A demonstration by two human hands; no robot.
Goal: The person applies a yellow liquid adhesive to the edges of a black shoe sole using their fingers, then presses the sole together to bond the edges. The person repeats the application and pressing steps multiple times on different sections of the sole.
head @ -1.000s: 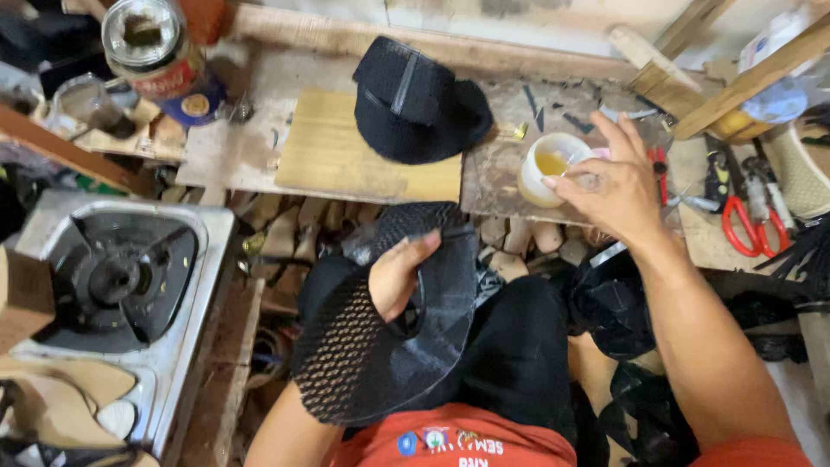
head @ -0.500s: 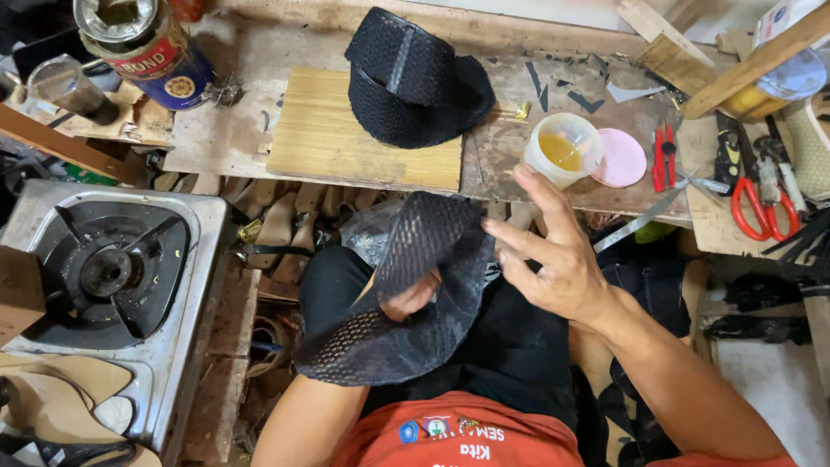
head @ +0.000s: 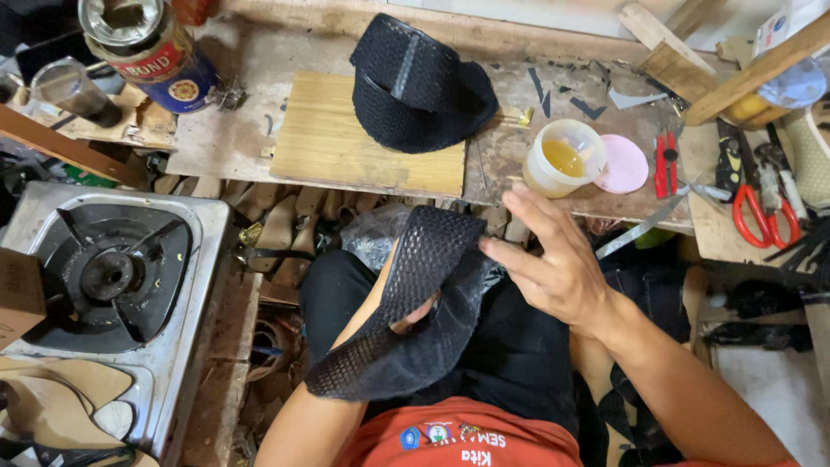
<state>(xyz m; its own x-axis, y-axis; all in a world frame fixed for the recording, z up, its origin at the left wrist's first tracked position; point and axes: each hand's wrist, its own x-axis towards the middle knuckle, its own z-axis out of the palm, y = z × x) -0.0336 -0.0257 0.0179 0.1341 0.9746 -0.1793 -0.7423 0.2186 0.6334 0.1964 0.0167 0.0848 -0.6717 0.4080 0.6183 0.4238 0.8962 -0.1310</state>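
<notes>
Left hand: my left hand [head: 413,313] sits inside the black mesh piece [head: 415,303], mostly hidden; only the fingertips show through the opening, curled shut on the material from within.
Right hand: my right hand [head: 553,268] is spread, fingers apart, with the fingertips pressing on the right edge of the mesh piece; it clamps nothing.
Mesh piece: I see it over my lap, in front of the bench edge, draped over the left forearm and hanging towards my red shirt [head: 458,437].
Second mesh piece: another black mesh shape [head: 415,86] lies on the workbench [head: 225,138], partly on a pale wooden board [head: 346,138], well apart from my hands.
Glue cup: a small translucent cup [head: 564,157] with yellow liquid stands on the bench just above my right hand, not touching it; a pink round lid [head: 621,164] lies beside it.
Tools: red-handled scissors [head: 761,207] and small red pliers [head: 666,160] lie to the right on the bench.
Left side: a gas burner [head: 112,272] sits low to my left, and a printed tin can [head: 143,43] stands at the bench's far left corner.
</notes>
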